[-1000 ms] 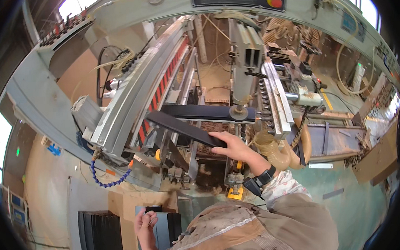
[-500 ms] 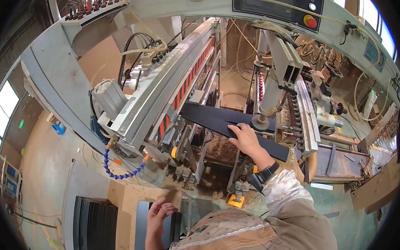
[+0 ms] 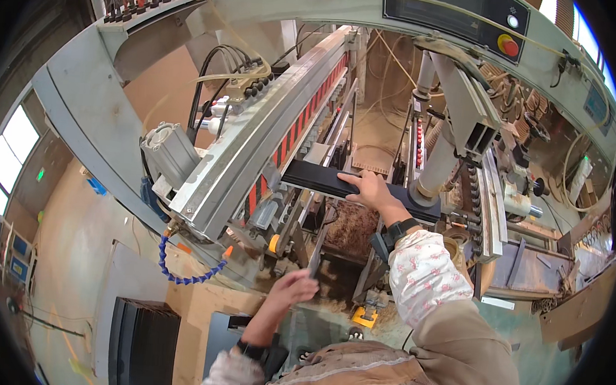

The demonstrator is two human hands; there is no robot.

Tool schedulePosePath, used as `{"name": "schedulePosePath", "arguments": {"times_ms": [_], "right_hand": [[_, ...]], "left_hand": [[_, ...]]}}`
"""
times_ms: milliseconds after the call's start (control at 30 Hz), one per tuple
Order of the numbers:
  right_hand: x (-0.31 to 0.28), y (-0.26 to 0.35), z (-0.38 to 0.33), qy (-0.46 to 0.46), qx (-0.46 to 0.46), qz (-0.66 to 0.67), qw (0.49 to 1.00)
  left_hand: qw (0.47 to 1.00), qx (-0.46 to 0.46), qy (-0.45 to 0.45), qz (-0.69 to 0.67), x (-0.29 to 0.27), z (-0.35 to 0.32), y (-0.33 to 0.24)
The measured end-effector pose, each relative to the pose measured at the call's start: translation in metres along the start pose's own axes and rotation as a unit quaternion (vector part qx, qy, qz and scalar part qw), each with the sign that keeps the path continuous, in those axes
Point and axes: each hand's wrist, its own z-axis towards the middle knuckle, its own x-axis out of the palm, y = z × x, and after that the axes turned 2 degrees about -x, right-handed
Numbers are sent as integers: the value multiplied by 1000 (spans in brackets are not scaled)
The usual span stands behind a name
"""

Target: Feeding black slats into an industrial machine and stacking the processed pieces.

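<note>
My right hand (image 3: 373, 190) lies on top of a long black board (image 3: 316, 176), fingers stretched out. The board spans the machine crosswise between its two rails, and a round clamp foot (image 3: 423, 193) stands over its right part. Whether a second board lies beneath it I cannot tell. My left hand (image 3: 293, 290) hangs in the air nearer to me, blurred at the fingertips. Its fingers are loosely apart with nothing in them. A stack of black boards (image 3: 144, 348) stands below and to the left of it.
The left machine rail (image 3: 255, 130) carries a motor and hoses; the right rail (image 3: 487, 202) holds a row of fittings. A control panel (image 3: 456, 19) with a red button (image 3: 508, 46) is overhead. Wood chips (image 3: 351, 229) lie under the board. A blue jointed hose (image 3: 178, 278) curves at left.
The front black board, slanted across another before, now lies in line with it. My right hand has shifted with it. My left hand has risen toward the machine, and the view has shifted slightly.
</note>
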Motion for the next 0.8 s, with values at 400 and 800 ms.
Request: {"name": "schedulePosePath", "arguments": {"times_ms": [400,800], "right_hand": [[-15,5,-48,28,-5,61,998],[23,-4,14,24,46,52,997]], "left_hand": [[977,-95,23,-188,99,118,30],[905,94,-251,-331,-132,-226,61]]}}
